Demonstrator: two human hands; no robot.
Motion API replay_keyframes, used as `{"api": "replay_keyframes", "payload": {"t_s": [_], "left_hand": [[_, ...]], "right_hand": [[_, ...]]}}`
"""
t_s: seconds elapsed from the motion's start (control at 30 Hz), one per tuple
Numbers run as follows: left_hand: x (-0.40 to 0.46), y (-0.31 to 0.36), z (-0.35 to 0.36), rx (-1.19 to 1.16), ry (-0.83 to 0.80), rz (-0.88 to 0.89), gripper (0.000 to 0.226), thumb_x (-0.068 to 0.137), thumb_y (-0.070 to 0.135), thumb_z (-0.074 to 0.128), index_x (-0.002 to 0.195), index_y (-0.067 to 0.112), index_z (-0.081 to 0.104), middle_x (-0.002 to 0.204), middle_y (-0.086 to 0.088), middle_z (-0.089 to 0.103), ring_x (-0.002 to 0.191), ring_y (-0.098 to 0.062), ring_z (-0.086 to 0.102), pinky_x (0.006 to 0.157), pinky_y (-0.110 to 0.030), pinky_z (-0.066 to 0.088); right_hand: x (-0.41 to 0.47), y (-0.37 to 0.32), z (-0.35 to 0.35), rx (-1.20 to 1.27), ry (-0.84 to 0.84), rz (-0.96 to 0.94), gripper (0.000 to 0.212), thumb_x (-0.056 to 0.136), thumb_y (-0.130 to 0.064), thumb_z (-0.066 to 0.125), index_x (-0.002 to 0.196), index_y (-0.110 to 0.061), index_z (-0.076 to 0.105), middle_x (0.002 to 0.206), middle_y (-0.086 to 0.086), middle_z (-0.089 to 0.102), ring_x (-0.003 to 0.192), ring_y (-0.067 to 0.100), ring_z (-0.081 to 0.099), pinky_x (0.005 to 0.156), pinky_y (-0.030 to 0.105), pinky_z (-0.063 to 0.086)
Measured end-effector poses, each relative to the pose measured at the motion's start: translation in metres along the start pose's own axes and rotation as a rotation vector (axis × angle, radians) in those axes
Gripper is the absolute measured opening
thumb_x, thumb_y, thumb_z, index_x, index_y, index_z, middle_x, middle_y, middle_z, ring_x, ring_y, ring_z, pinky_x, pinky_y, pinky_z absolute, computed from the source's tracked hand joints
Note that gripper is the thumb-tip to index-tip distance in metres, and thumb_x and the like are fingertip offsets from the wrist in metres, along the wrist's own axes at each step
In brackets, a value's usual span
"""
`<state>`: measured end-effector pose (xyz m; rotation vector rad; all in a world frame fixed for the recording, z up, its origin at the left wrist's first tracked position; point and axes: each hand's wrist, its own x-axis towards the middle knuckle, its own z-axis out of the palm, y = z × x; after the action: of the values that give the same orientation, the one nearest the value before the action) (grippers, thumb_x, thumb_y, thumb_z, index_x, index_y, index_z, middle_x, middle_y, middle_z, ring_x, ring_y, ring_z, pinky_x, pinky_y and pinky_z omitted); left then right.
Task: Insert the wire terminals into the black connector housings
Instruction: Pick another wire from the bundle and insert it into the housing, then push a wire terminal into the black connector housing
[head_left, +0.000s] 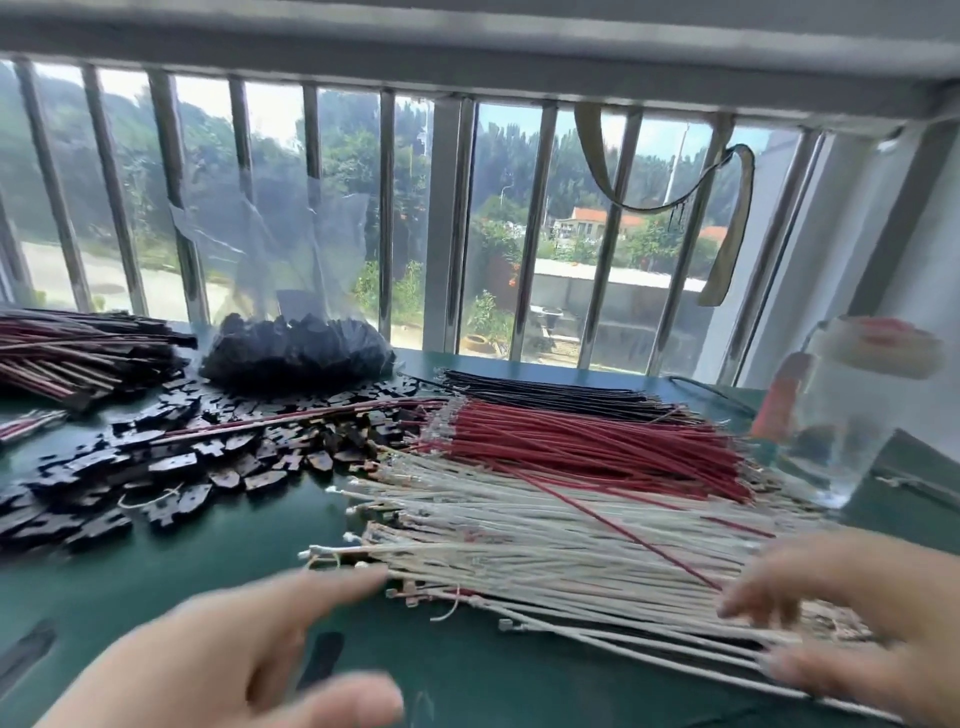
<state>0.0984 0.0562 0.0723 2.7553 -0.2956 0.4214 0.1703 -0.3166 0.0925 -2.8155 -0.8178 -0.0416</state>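
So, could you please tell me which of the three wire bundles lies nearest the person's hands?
The white wire bundle: it lies closest to the camera, under the right hand, while the red bundle and black bundle sit farther back.

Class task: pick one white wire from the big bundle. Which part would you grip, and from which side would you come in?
Pinch one of the white wires just behind its terminal end, coming in from the left. There the tips fan out apart over the green table, near the left hand. Farther right, under the right hand, the wires lie tightly packed.
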Motion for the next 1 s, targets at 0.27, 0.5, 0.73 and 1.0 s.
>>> {"api": "replay_keyframes", "payload": {"t_s": [0.27, 0.5, 0.73, 1.0], "left_hand": [[0.086, -0.040, 0.008, 0.202, -0.026, -0.394, 0.025, 0.090, 0.020, 0.050, 0.102, 0.034, 0.066, 0.097, 0.008, 0.067, 0.090, -0.015, 0.063, 0.079, -0.030, 0.052], [0.114, -0.066, 0.049, 0.348, -0.003, -0.264, 0.046, 0.094, 0.038, 0.047, 0.139, 0.030, 0.042, 0.134, 0.007, 0.053, 0.125, -0.020, 0.043, 0.103, -0.034, 0.038], [0.114, -0.071, 0.051, 0.279, 0.046, -0.275, 0.045, 0.086, 0.003, 0.055, 0.129, 0.015, 0.056, 0.116, -0.010, 0.058, 0.111, -0.027, 0.054, 0.095, -0.035, 0.044], [0.074, -0.044, 0.009, -0.070, 0.349, -0.351, 0.019, 0.077, 0.007, 0.071, 0.094, 0.018, 0.074, 0.067, 0.011, 0.065, 0.063, -0.003, 0.058, 0.050, -0.018, 0.038]], "right_hand": [[0.048, -0.087, 0.039, -0.400, 0.115, -0.171, 0.024, 0.076, -0.045, 0.069, 0.093, -0.029, 0.064, 0.088, -0.012, 0.062, 0.082, 0.011, 0.061, 0.069, 0.027, 0.048], [0.042, -0.086, 0.047, -0.499, 0.320, -0.215, 0.058, 0.015, -0.021, 0.078, 0.046, -0.021, 0.029, 0.037, -0.009, 0.042, 0.031, 0.012, 0.044, 0.039, 0.021, 0.014], [0.037, -0.075, 0.043, -0.105, 0.253, -0.193, 0.014, 0.075, -0.016, 0.060, 0.084, -0.027, 0.060, 0.083, -0.012, 0.058, 0.076, 0.010, 0.057, 0.065, 0.025, 0.049], [0.035, -0.071, 0.037, 0.378, 0.322, -0.149, 0.007, 0.078, -0.038, 0.070, 0.086, -0.037, 0.070, 0.087, -0.023, 0.059, 0.076, 0.003, 0.057, 0.060, 0.015, 0.045]]}}
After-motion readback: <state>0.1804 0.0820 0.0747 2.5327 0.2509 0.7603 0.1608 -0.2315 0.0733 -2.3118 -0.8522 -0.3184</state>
